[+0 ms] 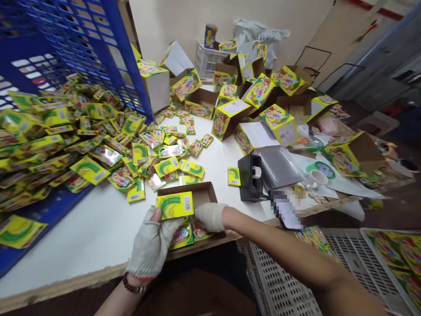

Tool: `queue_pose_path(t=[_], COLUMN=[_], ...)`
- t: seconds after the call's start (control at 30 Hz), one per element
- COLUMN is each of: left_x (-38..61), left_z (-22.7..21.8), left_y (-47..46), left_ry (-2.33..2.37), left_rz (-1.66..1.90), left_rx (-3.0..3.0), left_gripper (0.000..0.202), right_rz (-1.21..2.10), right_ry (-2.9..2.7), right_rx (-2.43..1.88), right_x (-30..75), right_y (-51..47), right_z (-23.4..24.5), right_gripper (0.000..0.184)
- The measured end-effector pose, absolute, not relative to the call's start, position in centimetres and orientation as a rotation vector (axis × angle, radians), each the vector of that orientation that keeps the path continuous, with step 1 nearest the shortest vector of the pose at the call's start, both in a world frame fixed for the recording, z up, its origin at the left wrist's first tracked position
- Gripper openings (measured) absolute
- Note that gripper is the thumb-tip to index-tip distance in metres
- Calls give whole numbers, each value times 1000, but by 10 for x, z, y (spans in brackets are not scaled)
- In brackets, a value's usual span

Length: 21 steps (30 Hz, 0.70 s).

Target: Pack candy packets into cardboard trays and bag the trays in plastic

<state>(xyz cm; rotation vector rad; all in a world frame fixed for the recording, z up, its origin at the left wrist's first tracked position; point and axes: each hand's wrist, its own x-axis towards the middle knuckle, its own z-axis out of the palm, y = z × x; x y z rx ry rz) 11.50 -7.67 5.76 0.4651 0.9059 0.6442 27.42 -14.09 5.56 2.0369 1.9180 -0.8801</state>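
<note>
My left hand (149,245), in a white knit glove, holds a small flat yellow-and-green box (174,205) with its barcode side up, thumb on its left end. The box is over the left part of an open brown-lined carton (205,193) at the table's front edge. My right hand (211,217), gloved too, reaches into the carton; its fingertips are hidden, so what they grip does not show. Small boxes of the same sort (201,231) lie in the carton below both hands. A loose pile of small boxes (167,151) spreads just behind it.
A tipped blue basket (113,57) spills many small boxes on the left. Larger display cartons (230,116) crowd the back. A black tape dispenser (250,180) stands right of the carton, near a white cup (317,179). White plastic crates (283,276) are below the table at right.
</note>
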Motion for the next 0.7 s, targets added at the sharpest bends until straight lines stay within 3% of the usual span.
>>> queue_pose_path(t=[0.2, 0.27, 0.37, 0.53, 0.6, 0.7], left_x=[112, 112, 110, 105, 103, 98], left_z=[42, 39, 42, 48, 44, 32], left_y=[-71, -70, -68, -71, -69, -46], left_ry=[800, 796, 646, 248, 208, 446], left_rz=[593, 625, 702, 637, 673, 786], left_rx=[915, 1138, 1473, 1771, 1951, 2274], left_gripper=[40, 40, 28, 15, 23, 36], right_rz=[-879, -1143, -1578, -1814, -1765, -1303], right_ry=[2028, 2087, 2148, 2370, 2330, 2233], right_rx=[2626, 2519, 2271, 1752, 1672, 1870], right_x=[299, 304, 317, 336, 337, 329], right_y=[-132, -130, -127, -121, -119, -116], right_z=[107, 113, 109, 90, 88, 90], right_gripper=[26, 26, 40, 39, 35, 22])
